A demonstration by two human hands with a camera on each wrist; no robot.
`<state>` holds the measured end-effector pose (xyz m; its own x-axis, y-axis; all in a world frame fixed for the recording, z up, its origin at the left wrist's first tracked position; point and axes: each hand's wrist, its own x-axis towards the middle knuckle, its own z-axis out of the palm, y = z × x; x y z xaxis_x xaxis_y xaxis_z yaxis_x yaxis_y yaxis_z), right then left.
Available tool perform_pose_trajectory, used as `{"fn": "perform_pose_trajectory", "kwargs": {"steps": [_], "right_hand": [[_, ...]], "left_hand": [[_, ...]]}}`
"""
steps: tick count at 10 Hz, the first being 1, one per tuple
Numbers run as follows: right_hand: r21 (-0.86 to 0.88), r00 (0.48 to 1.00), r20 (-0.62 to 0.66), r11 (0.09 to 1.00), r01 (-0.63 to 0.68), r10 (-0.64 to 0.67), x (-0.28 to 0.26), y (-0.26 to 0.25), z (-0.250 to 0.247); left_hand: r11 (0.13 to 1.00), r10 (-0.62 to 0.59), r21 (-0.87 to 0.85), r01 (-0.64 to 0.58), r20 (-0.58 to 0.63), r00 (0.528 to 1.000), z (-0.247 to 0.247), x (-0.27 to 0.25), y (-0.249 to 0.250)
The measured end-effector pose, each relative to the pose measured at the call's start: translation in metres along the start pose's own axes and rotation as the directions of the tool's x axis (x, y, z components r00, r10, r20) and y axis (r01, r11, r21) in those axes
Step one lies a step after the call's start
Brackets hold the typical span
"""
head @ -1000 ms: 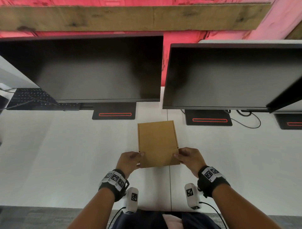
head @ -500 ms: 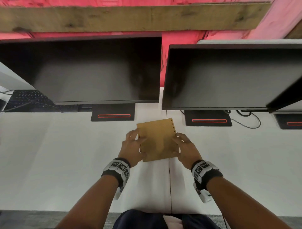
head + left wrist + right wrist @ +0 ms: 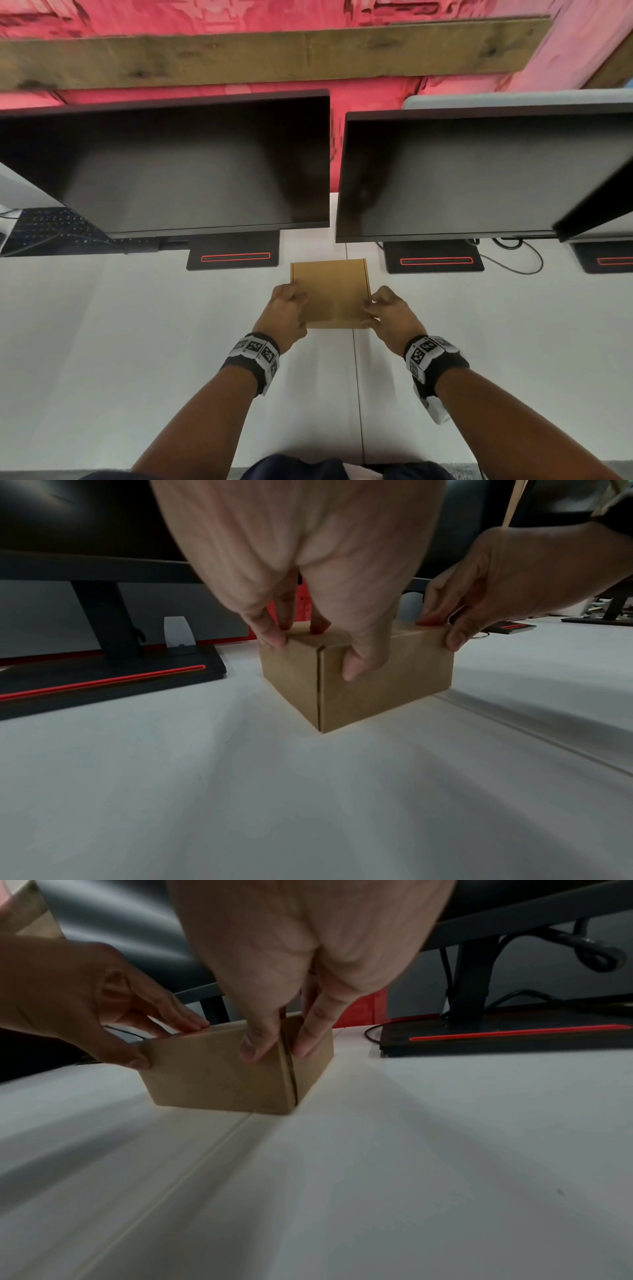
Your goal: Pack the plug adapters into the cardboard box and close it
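Note:
A closed brown cardboard box (image 3: 330,291) stands on the white desk (image 3: 137,342) between the two monitor stands. My left hand (image 3: 286,308) grips its near left corner, with the thumb on the front face and the fingers (image 3: 274,639) on the lid. My right hand (image 3: 387,313) grips the near right corner the same way. In the left wrist view the left hand (image 3: 315,653) holds the box (image 3: 377,696). In the right wrist view the right hand (image 3: 279,1046) pinches the corner of the box (image 3: 212,1074). No plug adapters are in sight.
Two dark monitors (image 3: 191,164) (image 3: 479,178) overhang the back of the desk. Their black stands (image 3: 233,255) (image 3: 435,260) sit just behind the box. A keyboard (image 3: 51,226) lies at far left and a cable (image 3: 524,257) at right. A seam (image 3: 358,394) runs down the desk.
Both hands slid forward from the box's near edge onto its near corners, with fingers now over the lid. The box sits squarer to the desk.

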<state>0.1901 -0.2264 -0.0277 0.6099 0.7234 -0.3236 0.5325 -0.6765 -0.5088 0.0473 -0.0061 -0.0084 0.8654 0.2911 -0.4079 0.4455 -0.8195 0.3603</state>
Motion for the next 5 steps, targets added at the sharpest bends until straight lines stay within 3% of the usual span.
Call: {"fn": "perform_pose_trajectory", "kwargs": {"steps": [1, 3, 5], "right_hand": [[0.007, 1.0, -0.009, 1.0, 0.005, -0.005, 0.0, -0.002, -0.002], [0.19, 0.975, -0.186, 0.978, -0.089, 0.124, 0.002, -0.007, 0.003], [0.231, 0.98, -0.123, 0.965, -0.127, 0.158, 0.004, -0.009, 0.002]], "left_hand": [[1.0, 0.001, 0.014, -0.001, 0.004, 1.0, 0.0, 0.001, 0.002], [0.999, -0.022, 0.045, 0.022, 0.013, 1.0, -0.004, 0.002, 0.007], [0.977, -0.033, 0.213, 0.016, 0.076, 0.997, -0.021, -0.001, 0.014]]}}
